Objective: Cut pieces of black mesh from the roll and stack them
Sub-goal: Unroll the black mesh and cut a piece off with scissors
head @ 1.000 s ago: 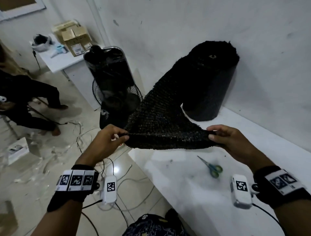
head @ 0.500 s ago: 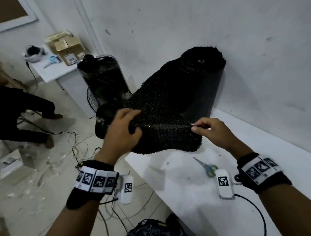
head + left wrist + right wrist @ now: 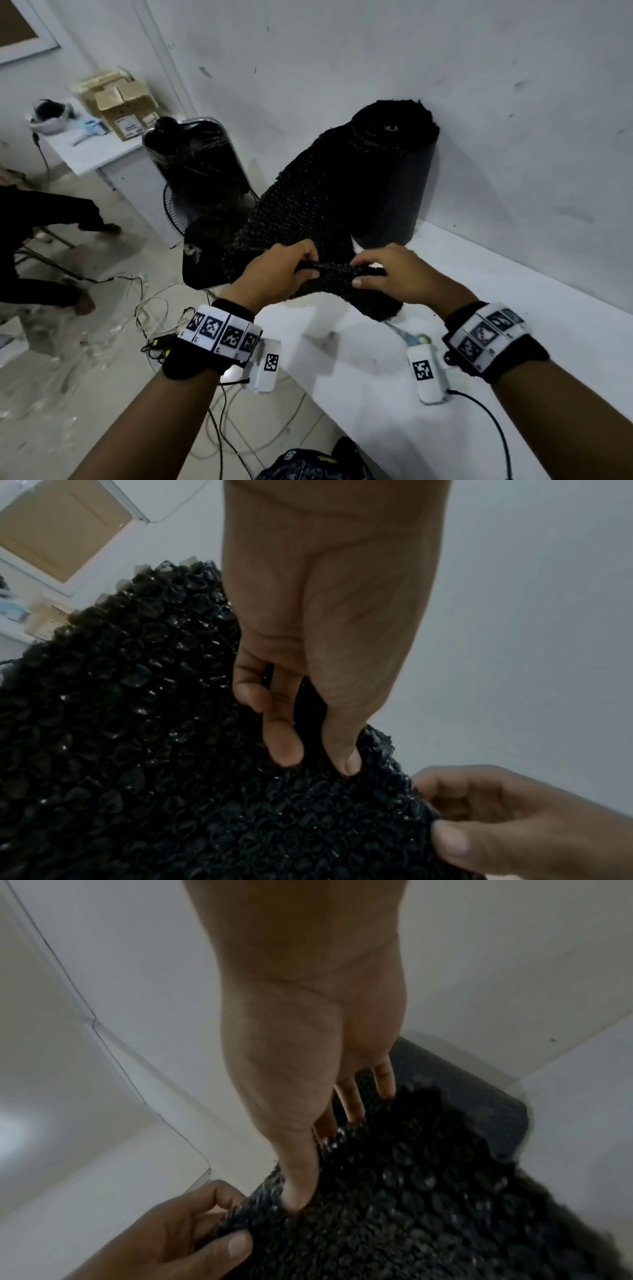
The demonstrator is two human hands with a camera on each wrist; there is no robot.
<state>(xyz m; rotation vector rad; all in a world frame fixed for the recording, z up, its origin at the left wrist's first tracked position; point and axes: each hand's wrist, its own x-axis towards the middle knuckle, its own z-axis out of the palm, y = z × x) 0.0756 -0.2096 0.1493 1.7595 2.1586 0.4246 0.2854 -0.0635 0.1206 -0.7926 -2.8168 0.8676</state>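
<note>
A thick roll of black mesh (image 3: 397, 171) stands upright on the white table (image 3: 534, 329) against the wall. A sheet of mesh (image 3: 308, 202) runs from it down to my hands. My left hand (image 3: 313, 265) and right hand (image 3: 358, 273) pinch the bunched front edge close together, thumbs toward me. In the left wrist view, the left thumb and fingers (image 3: 284, 748) grip the mesh (image 3: 137, 737). In the right wrist view, the right thumb (image 3: 301, 1185) presses the mesh (image 3: 428, 1204). Blue-green scissors (image 3: 416, 338) lie on the table, partly hidden by my right wrist.
A plastic-wrapped fan (image 3: 195, 171) stands on the floor left of the table. Cables (image 3: 147, 308) trail over the tiles. A side table holds cardboard boxes (image 3: 120, 102). Another person's legs (image 3: 44, 240) are at far left.
My hands, first wide apart holding the mesh edge taut, have come together near the middle, and the edge is now folded and bunched between them.
</note>
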